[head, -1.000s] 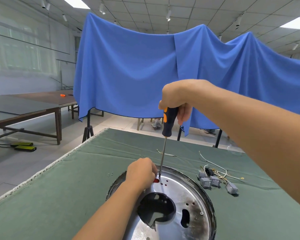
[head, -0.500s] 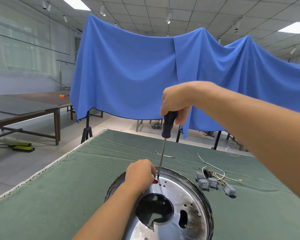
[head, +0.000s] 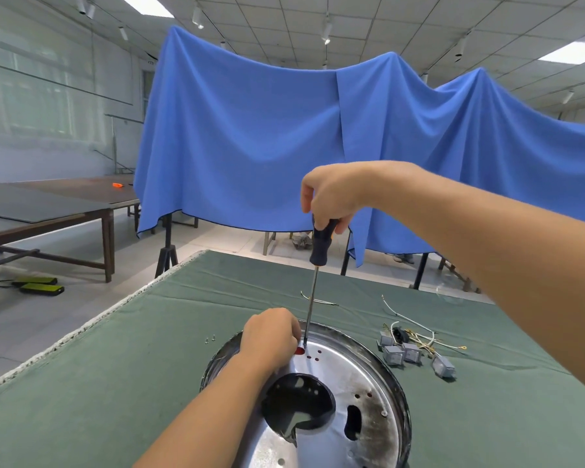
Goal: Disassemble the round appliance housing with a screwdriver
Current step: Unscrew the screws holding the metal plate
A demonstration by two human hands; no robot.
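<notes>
Right hand [head: 331, 197] grips the screwdriver [head: 322, 243] upright; left hand [head: 271, 336], fingers curled, steadies the housing [head: 379, 393] — keep the tip seated, press straight down.

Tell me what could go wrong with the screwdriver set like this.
1. The screwdriver tip sits right beside the left hand on the housing; a slip could jab the fingers.
2. The right hand grips only the handle top, and the shaft leans, so the tip may cam out.
3. The two loose screws on the cloth could roll off.
</notes>
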